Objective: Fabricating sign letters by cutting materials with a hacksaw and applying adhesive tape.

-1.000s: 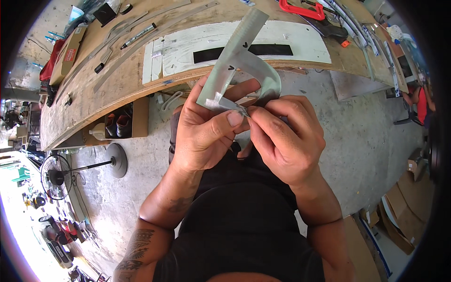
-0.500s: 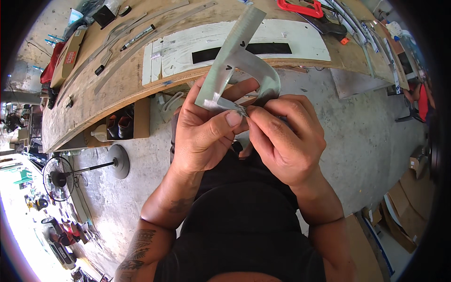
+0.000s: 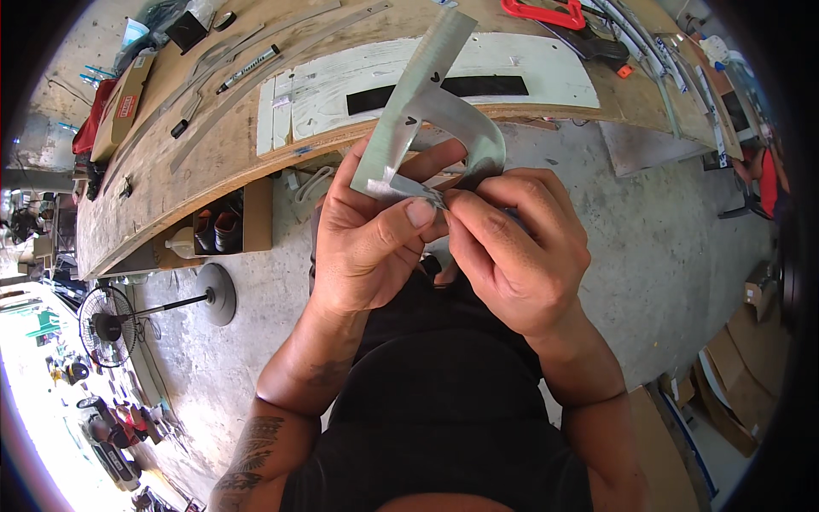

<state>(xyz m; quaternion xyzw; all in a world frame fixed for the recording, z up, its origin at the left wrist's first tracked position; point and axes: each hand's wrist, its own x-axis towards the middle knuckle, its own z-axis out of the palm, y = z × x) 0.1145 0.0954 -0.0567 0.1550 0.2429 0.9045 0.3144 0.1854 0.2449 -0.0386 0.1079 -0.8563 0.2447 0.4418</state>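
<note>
A flat, silvery sheet-metal piece [image 3: 415, 85] is held up in front of me, one long straight arm rising from it and a curved loop on its right. Two small dark pen marks show on its face. My left hand [image 3: 375, 235] grips the lower corner, thumb in front and fingers behind. Close against it, my right hand [image 3: 520, 243] pinches the lower edge between thumb and forefinger, where the strip bends back. Whether anything small sits inside that pinch is hidden by the fingertips.
Ahead stands a wooden workbench [image 3: 205, 183] with a white board [image 3: 324, 64], a black strip [image 3: 486, 86], a marker [image 3: 247, 70] and metal strips. A red clamp [image 3: 546, 12] lies at the far right. A pedestal fan [image 3: 107, 324] stands left; cardboard [image 3: 742, 367] leans at right.
The metal piece and both hands have shifted very slightly left. The grip of each hand looks the same.
</note>
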